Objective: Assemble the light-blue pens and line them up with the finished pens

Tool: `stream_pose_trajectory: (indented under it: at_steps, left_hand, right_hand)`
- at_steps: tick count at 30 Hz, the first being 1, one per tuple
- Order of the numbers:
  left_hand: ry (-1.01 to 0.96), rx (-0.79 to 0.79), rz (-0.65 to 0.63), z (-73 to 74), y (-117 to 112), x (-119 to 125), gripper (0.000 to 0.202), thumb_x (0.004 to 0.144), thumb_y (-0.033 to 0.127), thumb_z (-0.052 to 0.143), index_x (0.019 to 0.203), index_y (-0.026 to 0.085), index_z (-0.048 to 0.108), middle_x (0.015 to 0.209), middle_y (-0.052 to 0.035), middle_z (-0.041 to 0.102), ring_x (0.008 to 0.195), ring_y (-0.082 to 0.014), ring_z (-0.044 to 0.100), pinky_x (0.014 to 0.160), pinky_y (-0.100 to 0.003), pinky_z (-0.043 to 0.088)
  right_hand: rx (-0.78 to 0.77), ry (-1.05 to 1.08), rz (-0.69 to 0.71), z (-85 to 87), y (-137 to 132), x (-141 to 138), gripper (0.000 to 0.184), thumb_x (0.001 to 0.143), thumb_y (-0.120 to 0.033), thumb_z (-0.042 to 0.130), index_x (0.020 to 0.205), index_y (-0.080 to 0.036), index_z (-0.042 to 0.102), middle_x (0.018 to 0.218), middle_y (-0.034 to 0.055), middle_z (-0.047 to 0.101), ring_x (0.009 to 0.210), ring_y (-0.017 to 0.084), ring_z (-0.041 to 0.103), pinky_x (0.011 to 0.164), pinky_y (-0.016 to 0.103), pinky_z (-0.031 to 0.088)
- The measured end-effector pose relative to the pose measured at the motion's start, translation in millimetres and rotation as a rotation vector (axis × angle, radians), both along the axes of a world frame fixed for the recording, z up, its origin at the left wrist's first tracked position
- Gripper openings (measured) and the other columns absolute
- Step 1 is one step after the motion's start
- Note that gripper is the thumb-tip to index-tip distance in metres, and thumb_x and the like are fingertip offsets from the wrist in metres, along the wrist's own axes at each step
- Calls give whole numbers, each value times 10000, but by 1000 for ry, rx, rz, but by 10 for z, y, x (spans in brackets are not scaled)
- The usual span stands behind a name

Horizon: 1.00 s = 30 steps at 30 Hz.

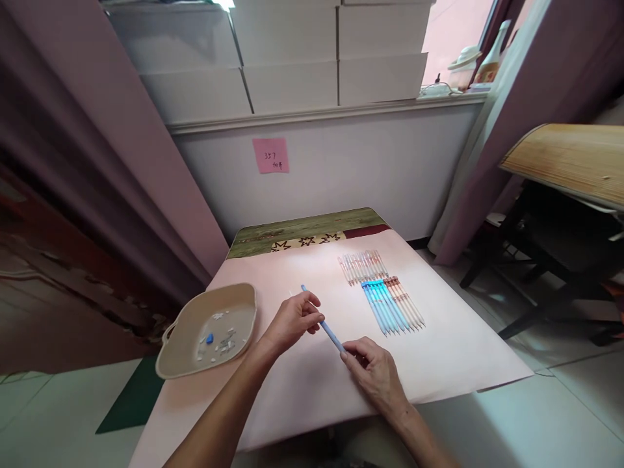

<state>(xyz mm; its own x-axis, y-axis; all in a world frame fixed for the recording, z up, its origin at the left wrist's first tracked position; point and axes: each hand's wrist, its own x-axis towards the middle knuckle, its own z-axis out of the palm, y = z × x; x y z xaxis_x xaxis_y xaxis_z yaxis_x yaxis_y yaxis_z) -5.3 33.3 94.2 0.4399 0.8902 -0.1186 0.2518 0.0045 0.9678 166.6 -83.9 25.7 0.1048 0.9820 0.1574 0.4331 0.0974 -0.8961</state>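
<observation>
A light blue pen [324, 323] is held between both hands above the pale pink table cover [439, 351]. My left hand [292, 320] pinches the pen near its middle, its fingers closed round it. The pen's near end sits in the closed fingertips of my right hand [374, 374]. The far tip of the pen points up and to the left. A row of several pens [385, 292], clear, blue and tan, lies side by side on the cover to the right of the hands.
A beige tray [180, 338] with small white and blue bits stands at the left of the table. White boxes [292, 58] line the sill behind, with a pink note [270, 155] on the wall. A wooden chair [565, 162] stands at the right.
</observation>
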Motion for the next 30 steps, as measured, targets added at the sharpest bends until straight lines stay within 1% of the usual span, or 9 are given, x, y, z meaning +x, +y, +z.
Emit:
stream_pose_trajectory:
  at_steps: [3, 5, 9, 12, 16, 19, 22, 26, 30]
  left_hand:
    - [-98, -53, 69, -213, 118, 246, 222, 636, 288, 743, 736, 168, 584, 575, -20, 650, 507, -173, 638, 499, -278, 515]
    - [-113, -52, 117, -378, 201, 421, 220, 656, 315, 726, 697, 158, 577, 583, -30, 646, 526, -171, 644, 528, -292, 535]
    - [-78, -32, 156, -663, 374, 716, 176, 713, 327, 649, 717, 157, 604, 628, -20, 648, 582, -150, 649, 598, -285, 548]
    - [-6, -4, 148, -780, 501, 867, 113, 746, 271, 597, 773, 165, 627, 659, -5, 650, 585, -129, 635, 584, -248, 521]
    - [172, 56, 136, -827, 656, 1022, 85, 748, 184, 584, 793, 167, 654, 591, 16, 619, 503, -107, 567, 532, -225, 451]
    - [300, 110, 122, -828, 744, 1125, 85, 740, 167, 612, 799, 167, 672, 610, 5, 638, 565, -119, 586, 588, -229, 436]
    - [398, 166, 101, -827, 796, 1208, 135, 754, 186, 616, 871, 172, 681, 680, -15, 672, 647, -140, 613, 636, -235, 426]
    - [491, 239, 66, -829, 813, 1272, 211, 791, 205, 568, 972, 185, 674, 774, -33, 700, 723, -155, 629, 648, -233, 413]
    - [553, 299, 40, -813, 785, 1297, 247, 823, 229, 525, 1029, 209, 659, 840, -40, 712, 774, -167, 635, 659, -235, 409]
  right_hand:
    - [-29, -57, -87, -37, 36, 64, 146, 823, -298, 591, 885, -215, 693, 730, 13, 663, 610, 151, 603, 606, 242, 451]
    - [-39, -134, -159, -59, 89, 107, 114, 815, -271, 596, 876, -208, 668, 691, -4, 649, 582, 141, 593, 595, 235, 431]
    - [-36, -422, -265, -107, 255, 199, 40, 814, -225, 604, 812, -201, 635, 687, -7, 654, 611, 150, 611, 574, 236, 375]
    - [-58, -664, -292, -129, 395, 252, 44, 835, -208, 597, 816, -194, 634, 762, 17, 673, 641, 157, 626, 552, 245, 335]
    - [-133, -854, -323, -97, 555, 268, 35, 838, -191, 603, 835, -191, 638, 791, 34, 673, 646, 166, 633, 521, 260, 291]
    - [-161, -901, -338, -56, 654, 271, 29, 824, -163, 619, 833, -185, 636, 784, 42, 669, 694, 181, 644, 529, 263, 289]
    - [-171, -909, -352, -48, 740, 297, 46, 825, -142, 611, 830, -183, 631, 788, 46, 668, 712, 180, 641, 542, 265, 293]
    - [-166, -909, -387, -105, 817, 351, 64, 830, -131, 598, 818, -189, 622, 784, 40, 663, 683, 174, 625, 540, 274, 282]
    - [-113, -912, -412, -194, 817, 386, 68, 831, -137, 602, 801, -198, 609, 768, 28, 648, 665, 166, 609, 541, 280, 274]
